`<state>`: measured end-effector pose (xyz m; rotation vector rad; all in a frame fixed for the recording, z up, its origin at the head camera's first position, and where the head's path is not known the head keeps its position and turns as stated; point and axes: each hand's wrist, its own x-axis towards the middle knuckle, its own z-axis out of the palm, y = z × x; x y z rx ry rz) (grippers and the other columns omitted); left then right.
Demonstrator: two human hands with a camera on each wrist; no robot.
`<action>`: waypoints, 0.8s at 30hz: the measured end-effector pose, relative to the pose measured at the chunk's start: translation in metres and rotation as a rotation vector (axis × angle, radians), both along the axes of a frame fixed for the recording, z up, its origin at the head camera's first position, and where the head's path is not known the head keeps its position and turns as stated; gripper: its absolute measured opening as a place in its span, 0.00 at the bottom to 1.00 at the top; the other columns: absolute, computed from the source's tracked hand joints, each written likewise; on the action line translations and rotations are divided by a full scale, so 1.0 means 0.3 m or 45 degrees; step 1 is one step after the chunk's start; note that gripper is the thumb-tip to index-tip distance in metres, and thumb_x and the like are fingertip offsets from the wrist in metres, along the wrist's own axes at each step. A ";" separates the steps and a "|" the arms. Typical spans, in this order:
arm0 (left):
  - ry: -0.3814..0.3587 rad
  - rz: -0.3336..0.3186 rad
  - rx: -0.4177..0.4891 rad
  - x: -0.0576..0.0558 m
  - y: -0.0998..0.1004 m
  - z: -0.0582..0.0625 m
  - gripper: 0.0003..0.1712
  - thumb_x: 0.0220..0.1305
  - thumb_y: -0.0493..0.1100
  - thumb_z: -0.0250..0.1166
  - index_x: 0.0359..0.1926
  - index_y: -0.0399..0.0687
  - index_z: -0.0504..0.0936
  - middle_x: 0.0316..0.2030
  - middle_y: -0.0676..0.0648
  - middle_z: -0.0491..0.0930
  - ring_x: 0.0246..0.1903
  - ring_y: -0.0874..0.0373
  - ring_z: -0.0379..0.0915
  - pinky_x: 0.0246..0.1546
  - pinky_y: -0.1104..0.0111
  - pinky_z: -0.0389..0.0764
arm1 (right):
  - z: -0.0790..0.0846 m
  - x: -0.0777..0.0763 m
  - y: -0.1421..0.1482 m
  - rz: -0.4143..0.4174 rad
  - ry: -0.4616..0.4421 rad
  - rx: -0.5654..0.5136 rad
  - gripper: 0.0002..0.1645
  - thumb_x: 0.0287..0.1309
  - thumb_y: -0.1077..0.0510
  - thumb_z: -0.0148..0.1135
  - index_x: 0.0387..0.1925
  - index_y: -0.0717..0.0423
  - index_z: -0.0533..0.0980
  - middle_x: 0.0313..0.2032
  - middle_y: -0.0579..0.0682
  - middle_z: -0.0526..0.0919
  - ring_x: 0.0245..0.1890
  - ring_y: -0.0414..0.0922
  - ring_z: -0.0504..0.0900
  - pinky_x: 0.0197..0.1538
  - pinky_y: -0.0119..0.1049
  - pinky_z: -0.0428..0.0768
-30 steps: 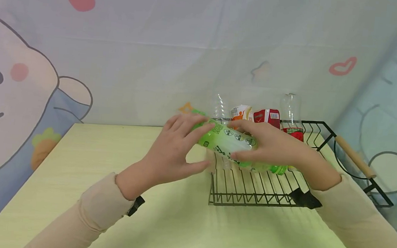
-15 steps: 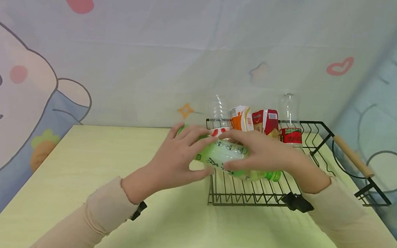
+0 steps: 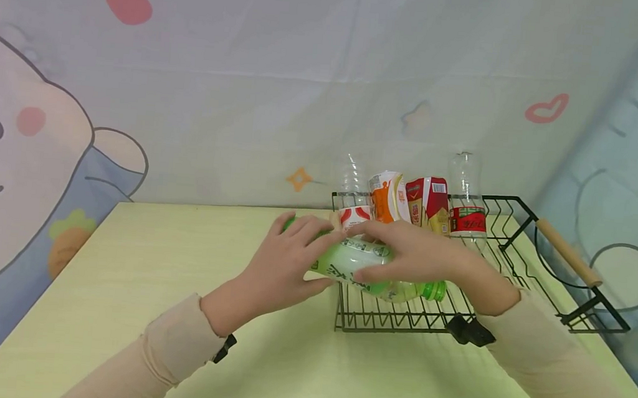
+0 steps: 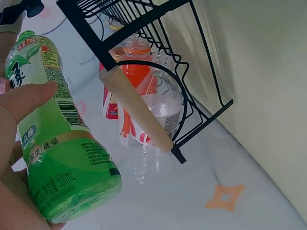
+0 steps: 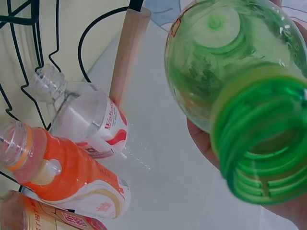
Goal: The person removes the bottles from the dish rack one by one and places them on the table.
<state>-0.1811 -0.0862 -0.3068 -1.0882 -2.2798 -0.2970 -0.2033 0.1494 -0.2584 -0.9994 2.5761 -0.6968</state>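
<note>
Both hands hold a green plastic drink bottle (image 3: 350, 263) lying nearly level over the wire rack (image 3: 398, 331). My left hand (image 3: 274, 270) grips its base end, fingers over the top and thumb below. Toward the neck end, my right hand (image 3: 418, 250) grips it with the thumb across the label. The bottle's green threaded mouth (image 5: 268, 143) points right in the head view and faces the right wrist camera. Its green label and barcode show in the left wrist view, and the left thumb (image 4: 33, 98) lies across them.
Along the rack's back stand a clear bottle with red-and-white label (image 3: 356, 217), an orange-and-white bottle (image 3: 389, 197), a red-and-gold package (image 3: 430, 201) and a clear red-labelled bottle (image 3: 467, 219). A wooden handle (image 3: 568, 251) sticks out at right. The pale table (image 3: 179, 257) extends left.
Both hands have moved down and toward the camera with the green bottle, which now lies lower over the rack's front part. The items at the back show more fully.
</note>
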 end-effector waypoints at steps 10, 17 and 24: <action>-0.037 0.011 0.009 -0.004 -0.004 -0.034 0.35 0.46 0.44 0.76 0.58 0.51 0.76 0.49 0.49 0.76 0.52 0.52 0.71 0.57 0.45 0.66 | -0.019 -0.006 -0.005 0.021 0.014 0.034 0.35 0.56 0.42 0.64 0.65 0.41 0.67 0.47 0.47 0.80 0.37 0.43 0.78 0.36 0.36 0.79; 0.010 0.012 0.018 -0.009 -0.002 -0.037 0.34 0.45 0.44 0.76 0.56 0.50 0.77 0.48 0.48 0.76 0.51 0.52 0.71 0.56 0.46 0.68 | -0.018 -0.008 -0.005 0.028 0.028 0.021 0.35 0.57 0.42 0.65 0.65 0.42 0.67 0.45 0.47 0.79 0.37 0.43 0.77 0.36 0.36 0.79; 0.061 0.029 0.039 -0.021 0.000 -0.020 0.33 0.45 0.44 0.77 0.55 0.50 0.76 0.49 0.47 0.76 0.51 0.50 0.71 0.56 0.47 0.67 | 0.003 -0.014 0.002 -0.003 0.071 0.004 0.35 0.57 0.42 0.65 0.63 0.46 0.68 0.45 0.44 0.79 0.39 0.43 0.77 0.38 0.36 0.79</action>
